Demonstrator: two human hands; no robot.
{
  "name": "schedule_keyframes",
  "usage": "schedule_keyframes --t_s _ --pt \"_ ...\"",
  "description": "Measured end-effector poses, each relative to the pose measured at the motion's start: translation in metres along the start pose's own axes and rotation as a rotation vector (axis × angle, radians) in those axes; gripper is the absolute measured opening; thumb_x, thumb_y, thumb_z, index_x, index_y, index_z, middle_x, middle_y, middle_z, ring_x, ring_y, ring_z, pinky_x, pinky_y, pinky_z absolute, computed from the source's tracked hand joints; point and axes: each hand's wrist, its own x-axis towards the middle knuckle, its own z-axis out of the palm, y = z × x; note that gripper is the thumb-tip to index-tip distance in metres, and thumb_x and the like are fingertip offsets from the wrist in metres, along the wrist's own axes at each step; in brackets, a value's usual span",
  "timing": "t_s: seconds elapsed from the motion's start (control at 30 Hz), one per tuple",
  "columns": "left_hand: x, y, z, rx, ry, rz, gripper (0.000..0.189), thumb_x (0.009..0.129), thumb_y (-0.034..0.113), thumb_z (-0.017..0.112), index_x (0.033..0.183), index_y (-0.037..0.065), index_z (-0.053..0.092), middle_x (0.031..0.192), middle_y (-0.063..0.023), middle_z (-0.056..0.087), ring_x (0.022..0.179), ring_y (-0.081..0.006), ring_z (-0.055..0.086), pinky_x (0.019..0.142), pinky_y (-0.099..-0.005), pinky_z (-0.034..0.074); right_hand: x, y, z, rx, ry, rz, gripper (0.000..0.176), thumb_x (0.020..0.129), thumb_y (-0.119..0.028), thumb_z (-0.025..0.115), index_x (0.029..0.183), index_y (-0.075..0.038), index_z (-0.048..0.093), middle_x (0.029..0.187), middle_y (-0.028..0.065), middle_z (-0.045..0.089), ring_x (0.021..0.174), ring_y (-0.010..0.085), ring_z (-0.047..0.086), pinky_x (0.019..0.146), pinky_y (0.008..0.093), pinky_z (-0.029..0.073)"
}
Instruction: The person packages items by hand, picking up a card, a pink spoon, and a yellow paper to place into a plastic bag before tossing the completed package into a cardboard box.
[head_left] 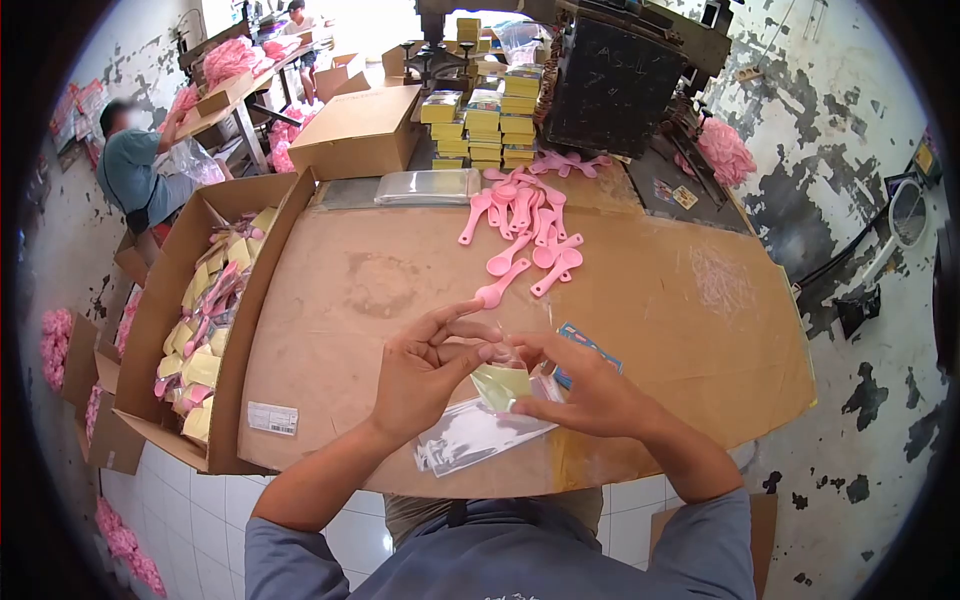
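Note:
Between my hands is a small clear plastic bag with a pale yellow card point(498, 388) inside. My left hand point(420, 368) pinches the bag's upper edge, its index finger stretched forward to a pink measuring spoon point(502, 285), seemingly touching it. My right hand point(595, 392) grips the bag's other side with thumb and fingers. Under the hands, a stack of flat clear bags point(465, 440) lies on the cardboard-topped table. A blue printed card point(590, 352) shows partly behind my right hand. Farther back, several pink spoons point(522, 203) lie in a loose pile.
A long open carton point(285, 235) of filled packets stands left. At the back are a closed carton point(355, 125), yellow card stacks point(482, 125), clear bags point(428, 187) and a black machine point(615, 90). Another person point(140, 170) sits far left.

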Motion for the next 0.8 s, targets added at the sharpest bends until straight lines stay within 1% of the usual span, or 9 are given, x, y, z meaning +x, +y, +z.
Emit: schedule_keyframes --t_s 0.1,0.17,0.27,0.37,0.47,0.5,0.6,0.7,0.8 --pt "0.000 -0.004 -0.003 0.014 0.013 0.051 0.052 0.096 -0.006 0.067 0.143 -0.005 0.048 0.117 -0.0199 0.070 0.102 -0.0274 0.075 0.091 -0.0334 0.062 0.011 0.004 -0.003 0.097 -0.143 0.123 0.057 0.089 -0.011 0.078 0.142 -0.006 0.057 0.098 0.0075 0.071 0.087 0.0172 0.067 0.080 0.0326 0.054" --pt "0.000 -0.005 -0.006 0.000 0.025 0.093 0.050 0.098 -0.002 0.066 0.144 -0.004 0.047 0.120 -0.0200 0.069 0.102 -0.0271 0.075 0.090 -0.0325 0.062 0.017 0.007 -0.006 0.120 -0.135 0.125 0.055 0.090 -0.010 0.077 0.141 -0.004 0.057 0.097 0.0068 0.070 0.086 0.0147 0.066 0.079 0.0305 0.053" --pt "0.002 -0.001 -0.010 -0.043 0.076 0.024 0.051 0.101 0.003 0.065 0.147 -0.005 0.044 0.126 -0.0198 0.067 0.109 -0.0256 0.073 0.095 -0.0316 0.059 0.017 0.018 -0.009 0.202 -0.111 0.141 0.049 0.092 -0.009 0.076 0.137 -0.002 0.058 0.098 0.0055 0.070 0.087 0.0114 0.064 0.078 0.0286 0.053" --pt "0.007 -0.006 -0.008 -0.099 -0.014 0.060 0.049 0.104 0.010 0.063 0.147 -0.005 0.045 0.129 -0.0197 0.067 0.113 -0.0239 0.071 0.098 -0.0326 0.057 0.013 0.029 -0.004 0.438 -0.058 0.178 0.040 0.095 -0.009 0.074 0.132 0.000 0.060 0.100 0.0042 0.069 0.089 0.0100 0.064 0.079 0.0279 0.053" --pt "0.001 -0.009 -0.008 0.031 -0.100 -0.092 0.046 0.104 0.014 0.064 0.143 -0.007 0.051 0.129 -0.0179 0.067 0.114 -0.0204 0.069 0.098 -0.0316 0.056 0.011 0.035 0.000 0.578 -0.029 0.194 0.035 0.097 -0.010 0.073 0.128 0.001 0.061 0.103 0.0037 0.069 0.091 0.0105 0.065 0.080 0.0272 0.053" --pt "0.002 -0.009 -0.007 0.052 -0.078 -0.166 0.039 0.103 0.013 0.065 0.135 -0.008 0.059 0.123 -0.0155 0.071 0.112 -0.0168 0.068 0.098 -0.0292 0.056 0.010 0.036 0.000 0.597 -0.024 0.194 0.034 0.097 -0.010 0.073 0.127 0.001 0.061 0.104 0.0036 0.068 0.092 0.0108 0.065 0.081 0.0269 0.053" --pt "0.002 -0.012 -0.005 0.082 -0.021 -0.129 0.033 0.103 0.012 0.065 0.130 -0.007 0.064 0.115 -0.0150 0.073 0.102 -0.0167 0.071 0.091 -0.0312 0.059 0.010 0.033 -0.003 0.586 0.005 0.254 0.033 0.097 -0.007 0.072 0.127 0.001 0.061 0.105 0.0042 0.069 0.095 0.0110 0.066 0.083 0.0275 0.054" --pt "0.001 -0.011 -0.005 0.138 -0.035 -0.136 0.028 0.103 0.010 0.065 0.126 -0.007 0.065 0.111 -0.0145 0.074 0.097 -0.0155 0.072 0.085 -0.0302 0.061 0.011 0.038 -0.001 0.692 0.125 0.257 0.025 0.097 0.000 0.069 0.121 0.002 0.064 0.111 0.0069 0.069 0.101 0.0133 0.066 0.089 0.0311 0.054" --pt "0.001 -0.011 -0.002 0.075 -0.011 -0.160 0.024 0.102 0.008 0.065 0.122 -0.006 0.067 0.108 -0.0131 0.075 0.096 -0.0150 0.072 0.084 -0.0303 0.061 0.008 0.041 -0.005 0.693 0.100 0.348 0.017 0.098 0.000 0.067 0.114 0.003 0.067 0.110 0.0071 0.069 0.101 0.0125 0.066 0.089 0.0304 0.054"
